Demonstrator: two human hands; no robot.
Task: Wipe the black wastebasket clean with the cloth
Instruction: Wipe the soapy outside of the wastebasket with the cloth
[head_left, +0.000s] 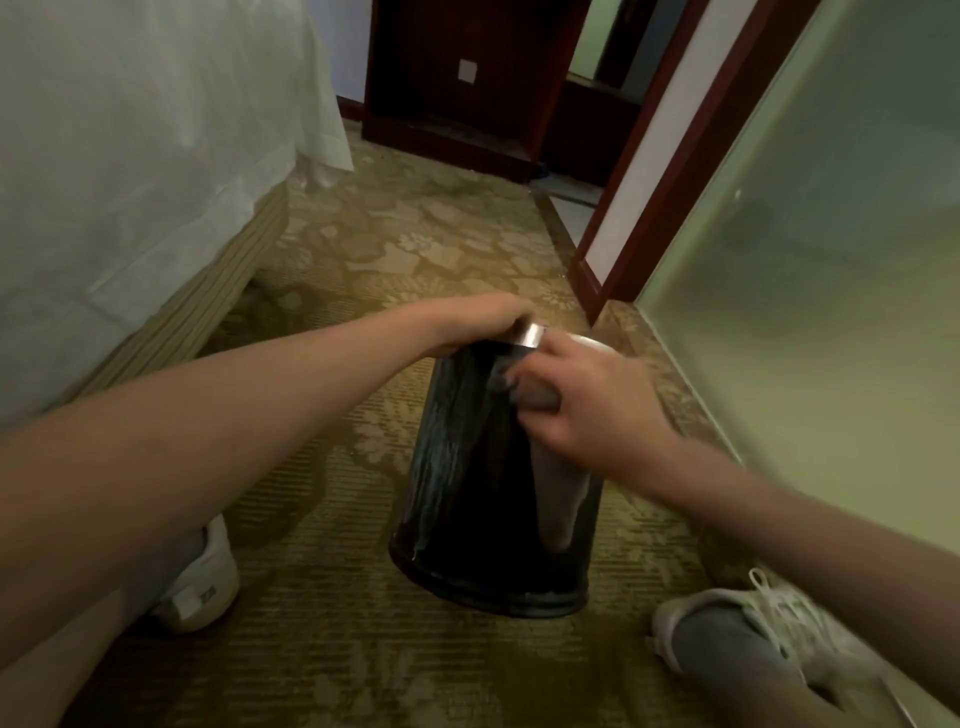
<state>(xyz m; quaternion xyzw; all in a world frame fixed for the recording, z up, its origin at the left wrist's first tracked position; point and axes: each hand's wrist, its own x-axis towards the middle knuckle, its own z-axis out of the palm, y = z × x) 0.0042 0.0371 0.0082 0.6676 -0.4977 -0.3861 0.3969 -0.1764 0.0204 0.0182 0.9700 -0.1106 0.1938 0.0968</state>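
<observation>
The black wastebasket (457, 493) sits with its base on the patterned carpet (415, 234), between the person's two white shoes and near the bed (130, 156). The left hand (483, 322) grips the silver rim (530, 335) at its top, fingers curled over the edge. The right hand (597, 400) has its fingers clenched around a bunched grey cloth (563, 499), holding it against the wastebasket's upper side. The cloth's loose end hangs down the wall.

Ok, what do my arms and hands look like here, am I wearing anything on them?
The left forearm and right forearm are bare, no sleeves in view. The left hand and right hand wear no gloves; neither wrist shows a watch or band.
</observation>
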